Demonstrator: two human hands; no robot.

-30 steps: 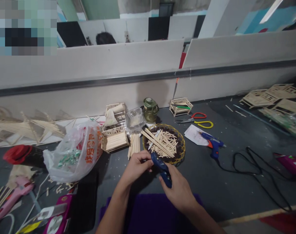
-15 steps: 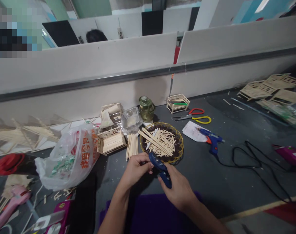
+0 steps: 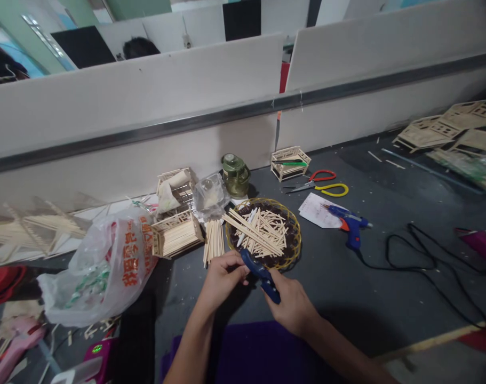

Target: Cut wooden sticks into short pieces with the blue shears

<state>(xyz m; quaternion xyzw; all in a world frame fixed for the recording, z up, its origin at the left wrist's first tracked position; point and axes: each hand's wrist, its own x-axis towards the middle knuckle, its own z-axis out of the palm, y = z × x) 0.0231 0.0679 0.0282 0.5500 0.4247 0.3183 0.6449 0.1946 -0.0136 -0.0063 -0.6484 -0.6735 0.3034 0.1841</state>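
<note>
My right hand (image 3: 293, 304) is wrapped round the handles of a dark blue pliers-like hand tool (image 3: 261, 274). Its rounded head points up and left. Against that head, my left hand (image 3: 222, 280) has thumb and fingers pinched together; whatever is between them is too small or hidden to make out. Just beyond both hands stands a round brown wicker basket with a yellow rim (image 3: 296, 248), holding many short wooden sticks (image 3: 269, 229), a few longer ones and a white pen (image 3: 247, 226). A bundle of longer sticks (image 3: 214, 241) lies left of the basket.
Left are stick-filled wooden frames (image 3: 176, 234) and a plastic bag (image 3: 102, 266). Behind the basket stand a clear box (image 3: 211, 194) and green jug (image 3: 235, 175). To the right lie scissors (image 3: 331, 189), a blue glue gun (image 3: 350, 224) and its cord (image 3: 411, 266). A purple cloth (image 3: 246, 352) lies in front.
My view has tipped downward and shifted slightly. Both hands stay together at the blue tool, and my right hand's fingers look closer in round its handles.
</note>
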